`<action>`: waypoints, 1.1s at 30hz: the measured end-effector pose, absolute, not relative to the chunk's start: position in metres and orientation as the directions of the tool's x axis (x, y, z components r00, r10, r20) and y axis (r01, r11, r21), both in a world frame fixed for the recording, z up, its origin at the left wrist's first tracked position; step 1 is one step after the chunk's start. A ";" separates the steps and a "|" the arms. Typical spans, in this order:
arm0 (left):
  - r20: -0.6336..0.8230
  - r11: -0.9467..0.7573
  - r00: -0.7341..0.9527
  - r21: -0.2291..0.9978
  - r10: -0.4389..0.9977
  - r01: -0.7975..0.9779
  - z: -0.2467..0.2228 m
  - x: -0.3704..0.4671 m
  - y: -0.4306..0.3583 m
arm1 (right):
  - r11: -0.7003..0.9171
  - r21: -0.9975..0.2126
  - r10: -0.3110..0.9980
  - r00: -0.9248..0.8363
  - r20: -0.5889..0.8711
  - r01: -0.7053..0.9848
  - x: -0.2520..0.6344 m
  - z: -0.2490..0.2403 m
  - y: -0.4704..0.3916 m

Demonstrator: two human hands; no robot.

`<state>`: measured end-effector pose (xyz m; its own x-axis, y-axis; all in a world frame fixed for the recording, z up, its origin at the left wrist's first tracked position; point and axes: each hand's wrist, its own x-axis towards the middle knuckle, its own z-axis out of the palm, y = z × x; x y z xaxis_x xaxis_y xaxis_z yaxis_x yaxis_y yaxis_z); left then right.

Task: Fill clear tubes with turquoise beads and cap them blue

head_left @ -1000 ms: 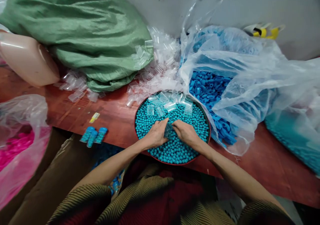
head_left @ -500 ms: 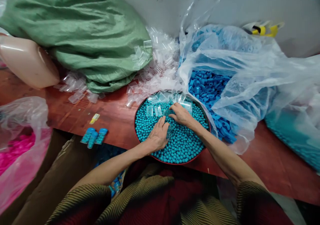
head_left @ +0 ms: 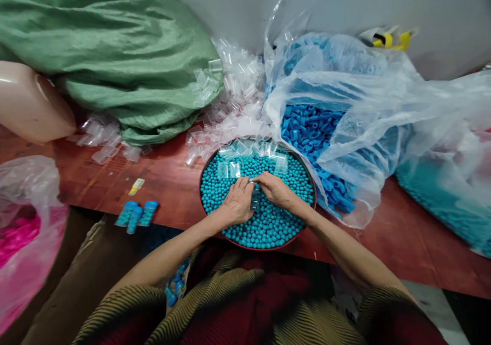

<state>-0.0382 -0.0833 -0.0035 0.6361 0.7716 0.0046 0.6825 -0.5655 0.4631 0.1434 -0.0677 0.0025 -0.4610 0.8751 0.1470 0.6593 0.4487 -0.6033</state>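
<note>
A round red-rimmed tray (head_left: 201, 194) full of small turquoise balls (head_left: 268, 232) stands in front of me. Over the balls, my left hand (head_left: 238, 202) is closed around a clear plastic tube (head_left: 255, 199), whose side shows between the hands. My right hand (head_left: 275, 189) is pinched at that tube's upper end, its fingertips meeting the left fingers; it seems to grip a clear tube there, mostly hidden. Loose clear tubes (head_left: 233, 169) lie on the balls toward the far rim.
Behind the tray is a heap of clear tubes (head_left: 238, 110) beside a green sack (head_left: 134, 64). An open bag of blue caps (head_left: 310, 130) stands right. Several filled, capped tubes (head_left: 135, 217) lie at the table's left edge. A bag of turquoise balls (head_left: 433, 197) sits far right.
My right hand has come back from the loose tubes to my left hand, and one tube is gone from the balls there. The view has shifted slightly.
</note>
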 end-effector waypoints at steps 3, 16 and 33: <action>-0.001 -0.566 0.660 0.514 0.751 0.645 -0.003 -0.041 -0.077 | 0.388 -0.501 0.916 -0.386 0.113 0.773 0.149 0.008 -0.065; -0.001 -0.586 0.689 0.525 0.725 0.617 0.006 -0.040 -0.071 | 0.450 -0.485 0.782 -0.593 -0.191 0.750 0.146 0.012 -0.042; -0.008 -0.495 0.596 0.550 0.803 0.673 -0.001 -0.033 -0.073 | 0.068 -0.139 0.995 -0.078 -0.061 0.988 0.152 0.024 -0.041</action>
